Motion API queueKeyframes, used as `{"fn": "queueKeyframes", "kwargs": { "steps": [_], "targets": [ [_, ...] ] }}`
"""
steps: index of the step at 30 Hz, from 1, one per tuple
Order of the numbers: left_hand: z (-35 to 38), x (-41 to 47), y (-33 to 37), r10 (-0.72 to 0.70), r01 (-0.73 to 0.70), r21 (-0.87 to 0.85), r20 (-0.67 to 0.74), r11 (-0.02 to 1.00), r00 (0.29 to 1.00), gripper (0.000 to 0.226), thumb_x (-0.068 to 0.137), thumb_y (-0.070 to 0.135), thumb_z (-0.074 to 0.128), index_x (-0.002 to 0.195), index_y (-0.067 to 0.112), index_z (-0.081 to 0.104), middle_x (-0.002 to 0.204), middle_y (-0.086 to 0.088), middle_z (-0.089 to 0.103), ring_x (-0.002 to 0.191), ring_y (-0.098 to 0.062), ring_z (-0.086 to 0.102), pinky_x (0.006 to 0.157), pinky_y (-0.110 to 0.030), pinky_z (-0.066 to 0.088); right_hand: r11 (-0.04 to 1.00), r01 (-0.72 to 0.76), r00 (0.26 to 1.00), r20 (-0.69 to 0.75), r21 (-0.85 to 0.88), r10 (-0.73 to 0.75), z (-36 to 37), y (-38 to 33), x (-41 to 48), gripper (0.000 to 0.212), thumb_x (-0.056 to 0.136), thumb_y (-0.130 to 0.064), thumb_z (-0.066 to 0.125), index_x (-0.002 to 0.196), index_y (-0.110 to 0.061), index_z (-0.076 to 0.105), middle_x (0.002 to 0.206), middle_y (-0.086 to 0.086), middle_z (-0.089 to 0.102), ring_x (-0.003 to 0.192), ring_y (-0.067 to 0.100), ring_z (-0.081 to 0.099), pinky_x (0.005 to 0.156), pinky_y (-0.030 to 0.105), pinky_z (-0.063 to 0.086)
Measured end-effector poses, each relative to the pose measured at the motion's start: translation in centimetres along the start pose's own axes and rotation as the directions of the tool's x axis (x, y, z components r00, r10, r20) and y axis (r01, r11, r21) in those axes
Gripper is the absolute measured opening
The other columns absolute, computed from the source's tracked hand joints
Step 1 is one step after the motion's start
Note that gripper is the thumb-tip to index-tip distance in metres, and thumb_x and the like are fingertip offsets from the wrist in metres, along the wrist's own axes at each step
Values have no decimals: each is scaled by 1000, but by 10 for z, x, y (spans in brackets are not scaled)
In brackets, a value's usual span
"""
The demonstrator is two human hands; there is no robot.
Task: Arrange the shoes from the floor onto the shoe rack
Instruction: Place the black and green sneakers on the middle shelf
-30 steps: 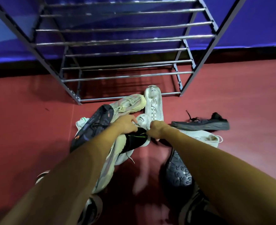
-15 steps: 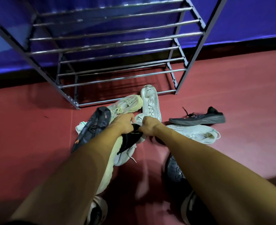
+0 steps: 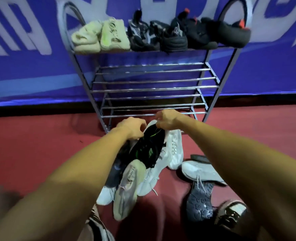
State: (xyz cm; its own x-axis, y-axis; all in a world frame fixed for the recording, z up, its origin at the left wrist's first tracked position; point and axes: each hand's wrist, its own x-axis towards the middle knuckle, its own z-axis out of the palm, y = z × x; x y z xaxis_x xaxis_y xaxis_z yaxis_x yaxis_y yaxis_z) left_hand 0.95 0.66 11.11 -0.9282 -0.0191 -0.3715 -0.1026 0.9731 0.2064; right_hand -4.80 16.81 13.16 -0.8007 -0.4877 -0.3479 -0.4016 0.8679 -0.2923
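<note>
I am holding a black shoe with green marks (image 3: 149, 148) up in front of the shoe rack (image 3: 152, 87), above the heap of shoes on the red floor (image 3: 39, 146). My left hand (image 3: 132, 127) is clenching on its near-left edge, and my right hand (image 3: 166, 120) is pinching the top end of it, both fists closed on the shoe. It is hanging tilted, its sole side facing me, and a white sneaker (image 3: 174, 150) is lying just behind it to the right.

Below my hands a beige shoe (image 3: 127, 188) is lying on top of a pale grey one (image 3: 148, 181), with a dark shoe (image 3: 116, 169) partly hidden beside my left forearm. To the right another white shoe (image 3: 198, 170) is resting on the floor, and a shoe turned sole-up (image 3: 199, 204) is showing its dark tread beside a brownish shoe (image 3: 230, 214).

The rack is standing against a blue banner (image 3: 22, 58). Its top shelf is carrying a beige pair (image 3: 100, 36) at the left and four black shoes (image 3: 187, 33) to their right. The lower bars are bare metal.
</note>
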Motion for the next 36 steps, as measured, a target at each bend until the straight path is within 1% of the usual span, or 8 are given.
{"fn": "queueKeyframes", "kwargs": {
  "steps": [7,10,16,18,20,24,29,36],
  "targets": [
    [-65,-24,-26,0,1,30,-2,1000,1000,65,83,45,72,141,24,50,143,-4,56,128,-27,53,103,-36,44,975,211,959,-179,-65,-220,-76,-45,-4,38,95,-31,50,131,-31,64,134,2,64,122,28,58,101,36,47],
    [-76,-24,-34,-26,25,-70,-14,997,1000,56,85,37,71,136,21,53,137,-3,60,123,-25,57,98,-31,44,962,274,923,-279,-2,-264,-94,-52,-4,37,94,-26,54,130,-26,65,134,2,65,122,25,58,101,34,45],
    [-103,-19,-52,-43,31,-226,-48,974,998,35,90,27,70,123,15,64,120,-2,68,107,-21,64,80,-24,44,951,167,892,-450,262,-33,-83,-53,15,36,91,-51,61,86,-16,65,94,8,68,93,27,61,70,30,39],
    [-109,-16,-56,-54,41,-288,-39,957,998,24,93,22,67,116,15,63,108,1,67,94,-18,64,68,-19,45,961,102,923,-384,257,4,-78,-55,23,53,92,-61,54,76,-11,58,88,13,66,88,31,60,70,34,40],
    [-113,-12,-62,-66,52,-360,-25,931,998,22,94,19,67,114,13,65,107,1,68,92,-17,64,65,-18,47,925,108,966,-259,363,-11,-75,-57,29,63,91,-65,53,87,-4,67,91,16,72,88,33,68,77,39,52],
    [-111,0,-77,-121,86,-534,-30,841,992,33,88,27,74,113,6,69,108,-10,72,89,-24,64,81,-34,51,795,158,987,-105,585,-119,-57,-60,31,30,96,-37,65,103,-8,66,102,11,73,87,24,68,81,38,58],
    [-113,3,-79,-217,149,-689,-12,710,976,17,94,24,66,84,13,60,73,-6,57,57,-16,43,53,-25,36,730,135,990,-57,670,-130,-48,-62,42,21,90,-10,71,110,-3,66,105,14,72,88,22,67,82,36,57],
    [-114,9,-82,-350,177,-805,-41,566,936,38,98,34,60,66,15,50,57,-1,44,49,-12,40,49,-23,38,741,8,999,25,671,-34,-47,-59,52,16,88,-15,75,76,-15,63,61,-6,60,46,4,53,41,16,38]
  ]
}}
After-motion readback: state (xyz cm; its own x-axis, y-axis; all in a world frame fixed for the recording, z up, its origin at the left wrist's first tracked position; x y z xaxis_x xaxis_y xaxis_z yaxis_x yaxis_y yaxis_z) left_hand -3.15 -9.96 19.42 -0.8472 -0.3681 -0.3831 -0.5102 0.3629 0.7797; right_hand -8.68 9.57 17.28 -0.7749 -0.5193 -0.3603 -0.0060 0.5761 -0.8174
